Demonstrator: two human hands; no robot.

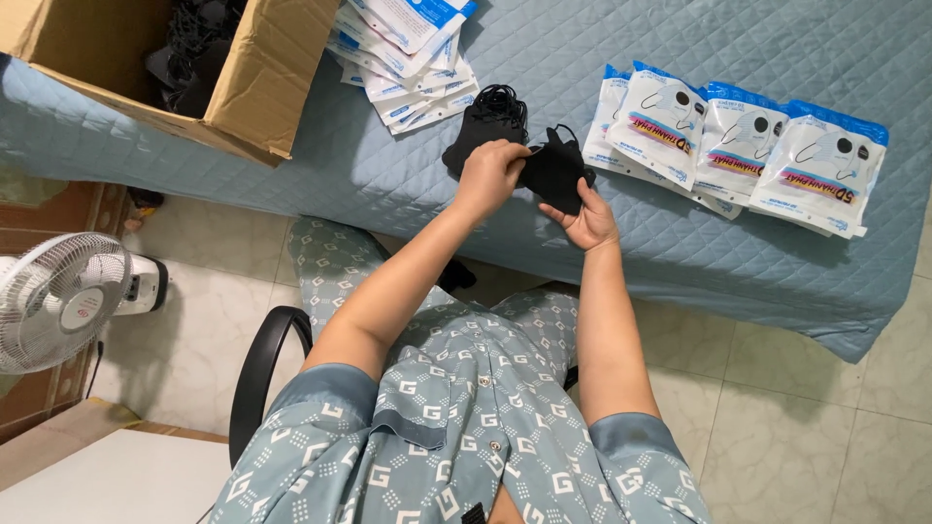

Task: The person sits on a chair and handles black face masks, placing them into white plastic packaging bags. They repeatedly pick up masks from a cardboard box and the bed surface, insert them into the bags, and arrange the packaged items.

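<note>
a bed covered with a quilted pale blue-grey spread (pixel 680 243) fills the upper part of the view, its near edge running down towards the right. the floor (pixel 806 427) is laid with pale, marbled square tiles with thin grout lines. at the left a white electric fan (pixel 58 301) stands on the floor, its round grille facing up towards the camera. beside it curves the black armrest of a chair (pixel 257 369). a flat white surface (pixel 107 480) sits in the lower left corner. the light is soft and even.
</note>
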